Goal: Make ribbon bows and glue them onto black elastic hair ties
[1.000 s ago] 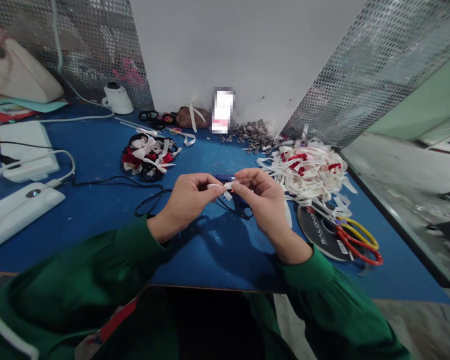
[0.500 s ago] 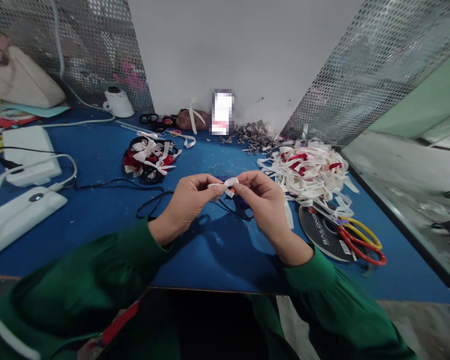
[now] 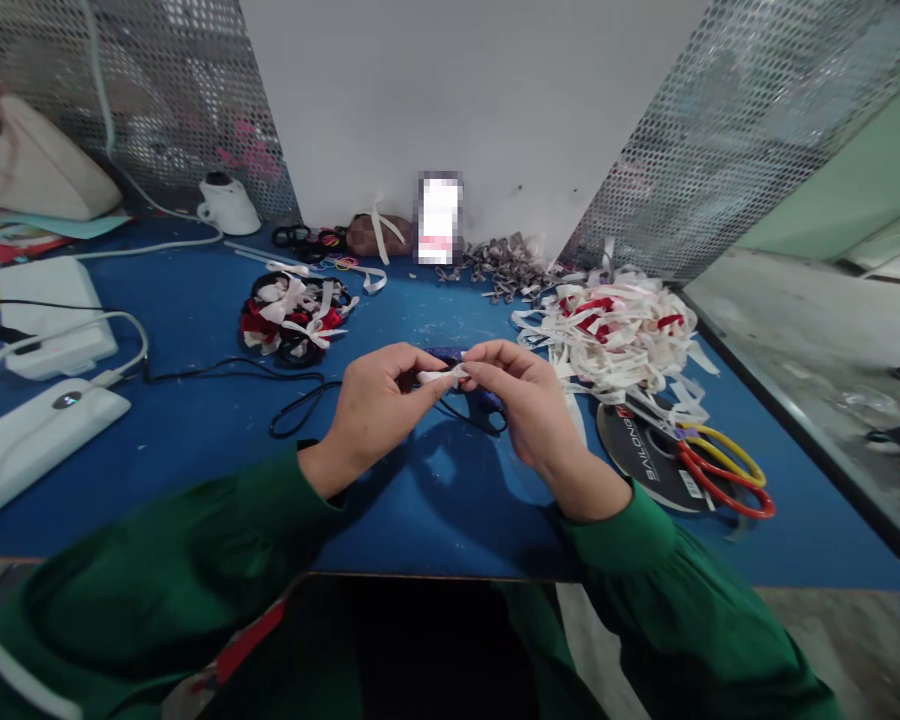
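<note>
Both hands meet above the middle of the blue table point(image 3: 390, 530). My left hand point(image 3: 382, 395) pinches a small white ribbon point(image 3: 436, 377) between thumb and forefinger. At the ribbon's right end, my right hand point(image 3: 521, 400) also has its thumb and forefinger closed on it. Behind and below the fingers, a dark blue item point(image 3: 487, 400) shows in part, and its shape is mostly hidden. A pile of white and red ribbons point(image 3: 622, 335) lies just right of my right hand. Farther left is a heap of black bands with white and red bows point(image 3: 296, 315).
Red and yellow-handled scissors point(image 3: 720, 465) rest on a black disc point(image 3: 637, 455) at the right. A lit phone point(image 3: 439, 220) leans on the wall beside small grey metal pieces point(image 3: 506, 265). White power boxes point(image 3: 52, 440) and cables lie left.
The raised white loop between the fingertips has flattened, and the small orange spot beneath it no longer shows. The camera view has shifted slightly.
</note>
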Demonstrator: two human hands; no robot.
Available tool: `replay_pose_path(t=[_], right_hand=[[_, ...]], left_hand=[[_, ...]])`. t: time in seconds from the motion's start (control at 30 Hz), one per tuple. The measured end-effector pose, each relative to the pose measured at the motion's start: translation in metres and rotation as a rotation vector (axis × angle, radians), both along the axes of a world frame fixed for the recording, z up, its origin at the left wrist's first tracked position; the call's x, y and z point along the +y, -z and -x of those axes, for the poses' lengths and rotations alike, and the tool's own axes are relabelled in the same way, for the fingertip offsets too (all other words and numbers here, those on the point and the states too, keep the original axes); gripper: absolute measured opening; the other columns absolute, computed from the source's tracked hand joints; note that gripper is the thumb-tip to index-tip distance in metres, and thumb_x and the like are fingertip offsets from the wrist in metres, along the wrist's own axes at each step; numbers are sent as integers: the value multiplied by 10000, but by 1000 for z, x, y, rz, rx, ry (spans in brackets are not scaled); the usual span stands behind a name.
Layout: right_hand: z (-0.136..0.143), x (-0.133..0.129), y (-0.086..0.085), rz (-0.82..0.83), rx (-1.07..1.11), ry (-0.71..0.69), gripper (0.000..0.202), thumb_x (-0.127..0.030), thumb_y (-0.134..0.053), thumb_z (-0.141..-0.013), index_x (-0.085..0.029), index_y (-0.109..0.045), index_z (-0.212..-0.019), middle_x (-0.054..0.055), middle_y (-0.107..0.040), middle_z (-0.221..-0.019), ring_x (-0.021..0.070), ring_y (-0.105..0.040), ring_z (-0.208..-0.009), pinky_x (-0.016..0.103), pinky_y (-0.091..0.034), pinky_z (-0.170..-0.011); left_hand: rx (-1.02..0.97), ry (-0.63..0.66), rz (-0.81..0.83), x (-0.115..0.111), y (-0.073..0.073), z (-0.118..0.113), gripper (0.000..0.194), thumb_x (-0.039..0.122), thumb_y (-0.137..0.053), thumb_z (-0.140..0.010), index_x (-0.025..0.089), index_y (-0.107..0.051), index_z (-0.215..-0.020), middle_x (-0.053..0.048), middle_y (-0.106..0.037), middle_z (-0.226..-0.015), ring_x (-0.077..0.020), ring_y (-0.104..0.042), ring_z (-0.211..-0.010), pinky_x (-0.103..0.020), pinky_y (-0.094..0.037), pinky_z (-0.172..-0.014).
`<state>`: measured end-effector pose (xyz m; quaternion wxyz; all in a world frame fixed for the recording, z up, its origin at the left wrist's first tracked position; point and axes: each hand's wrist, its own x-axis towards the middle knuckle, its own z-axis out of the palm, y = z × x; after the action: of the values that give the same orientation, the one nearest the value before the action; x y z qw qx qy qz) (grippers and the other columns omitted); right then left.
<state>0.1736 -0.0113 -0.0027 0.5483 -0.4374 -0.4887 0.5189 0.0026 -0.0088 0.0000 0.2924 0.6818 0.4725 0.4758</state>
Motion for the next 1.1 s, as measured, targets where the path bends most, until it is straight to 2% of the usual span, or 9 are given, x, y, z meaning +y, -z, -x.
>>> replay_pose_path(t=[0.23,0.37,0.53,0.63,0.83,0.97,1.1], right_hand=[[1,-3,1,-101,-23,12,157,-286,-778,-735,-217,-676,-831,-27,-654,-754,119,-589,-695,271,-491,-682],[1,-2,1,-87,-21,-1,149,-293,-775,-743,-215,-681,-829,-25,-635,-737,117,-566,-686,266,-465,-662],[1,-2,0,-68,-42,-45,169,-291,-762,-747,-204,-665,-855,-26,-617,-730,116,-542,-676,269,-432,-641],[0,-3,1,-119,-148,-18,135,-244,-721,-750,-195,-656,-858,-31,-592,-728,108,-499,-654,269,-402,-627],[0,-3,5,-135,-275,49,92,-197,-617,-772,-190,-647,-859,-7,-635,-772,129,-549,-680,278,-407,-628],[-1,-3,4,-193,-461,95,53,-178,-596,-779,-187,-644,-800,-15,-621,-711,123,-535,-632,270,-395,-600],[-2,-5,3,-273,-589,131,66,-155,-590,-791,-196,-628,-758,-21,-610,-687,124,-531,-634,267,-400,-613]], left_hand=[[-201,121,268,2,-3,0,179,340,-795,-749,164,-765,-762,-15,-703,-668,-119,-553,-595,-240,-405,-571],[-256,174,312,4,-3,0,172,333,-796,-754,165,-761,-746,-4,-705,-677,-107,-559,-614,-228,-423,-605],[-145,99,217,3,0,0,207,360,-789,-758,157,-765,-793,-18,-718,-697,-119,-561,-601,-238,-403,-558],[4,38,70,1,0,0,177,338,-778,-773,163,-759,-787,-8,-693,-673,-113,-525,-573,-245,-369,-531],[177,29,-171,-2,3,0,91,268,-737,-827,178,-750,-818,-2,-679,-723,-109,-529,-602,-252,-366,-562],[228,34,-232,-2,7,1,87,256,-708,-852,181,-748,-834,-16,-685,-755,-120,-546,-631,-260,-371,-584],[218,37,-181,-1,6,1,104,273,-716,-838,177,-752,-818,-16,-681,-740,-122,-535,-621,-264,-361,-578]])
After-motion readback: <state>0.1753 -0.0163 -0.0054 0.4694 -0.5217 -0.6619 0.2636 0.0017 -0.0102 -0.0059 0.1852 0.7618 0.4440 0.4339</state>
